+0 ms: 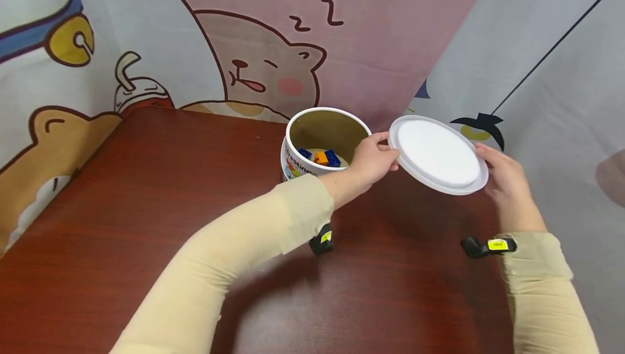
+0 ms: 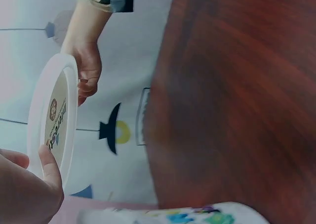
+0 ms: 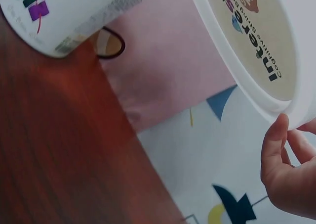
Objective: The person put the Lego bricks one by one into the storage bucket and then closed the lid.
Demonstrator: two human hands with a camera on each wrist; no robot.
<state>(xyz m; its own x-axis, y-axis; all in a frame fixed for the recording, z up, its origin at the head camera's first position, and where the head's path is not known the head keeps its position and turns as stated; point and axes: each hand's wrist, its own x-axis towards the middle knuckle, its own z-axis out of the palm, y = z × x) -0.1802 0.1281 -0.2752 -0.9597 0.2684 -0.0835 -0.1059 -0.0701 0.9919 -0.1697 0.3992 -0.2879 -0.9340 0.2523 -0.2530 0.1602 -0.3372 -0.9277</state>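
Observation:
Both hands hold a round white lid above the table, to the right of an uncovered bucket. My left hand pinches the lid's left edge, passing in front of the bucket's rim. On the opposite edge, my right hand grips with fingers and thumb. The lid's plain white underside shows in the head view; its printed face shows in the right wrist view. Inside the white bucket, a few blue blocks and an orange block lie at the bottom. The left forearm hides part of the bucket.
The dark red-brown table spreads beneath the arms. A cartoon-printed cloth hangs behind it and along the right side. Close behind the bucket runs the table's back edge.

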